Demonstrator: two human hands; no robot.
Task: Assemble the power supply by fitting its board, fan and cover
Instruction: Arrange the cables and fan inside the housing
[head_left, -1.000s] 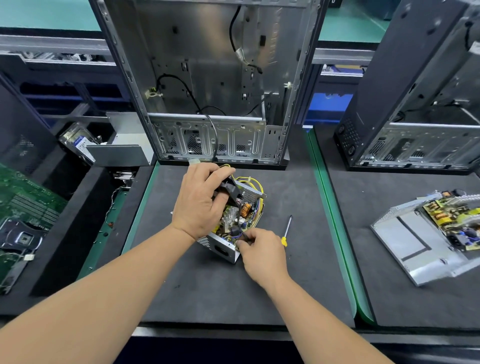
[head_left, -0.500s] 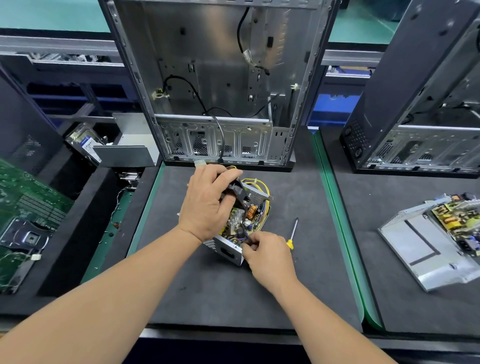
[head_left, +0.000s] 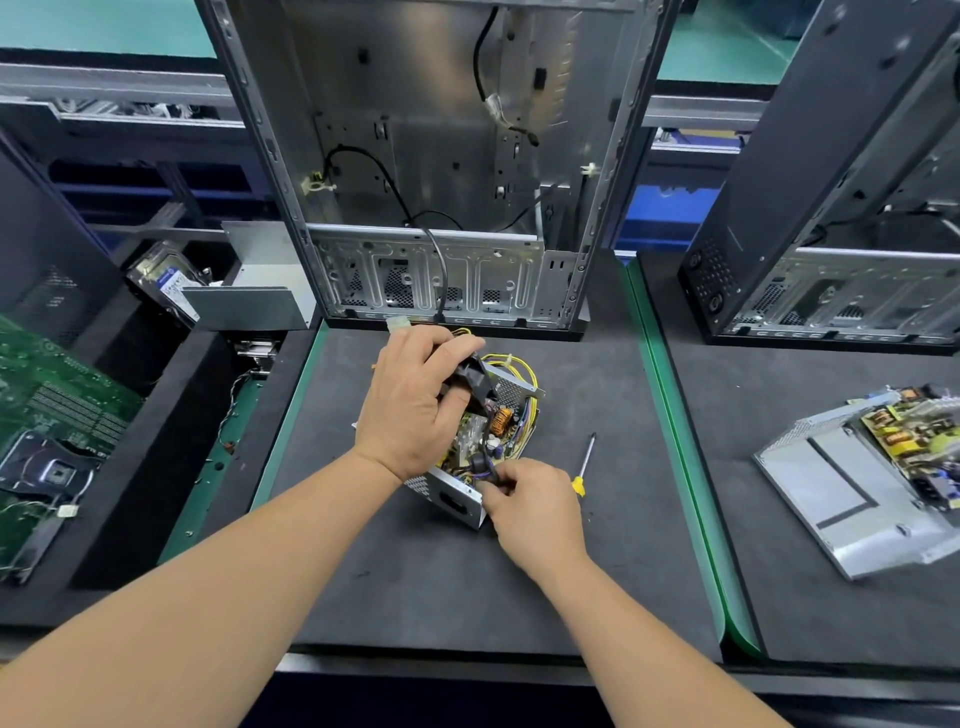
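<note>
Meanwhile my right hand has crept up the power supply at mid-mat to pinch wires by its near metal wall, my left hand still curled round the black fan above the board, so the fan remains unseated.

Two computer cases, two power supplies (both open), one screwdriver.
</note>
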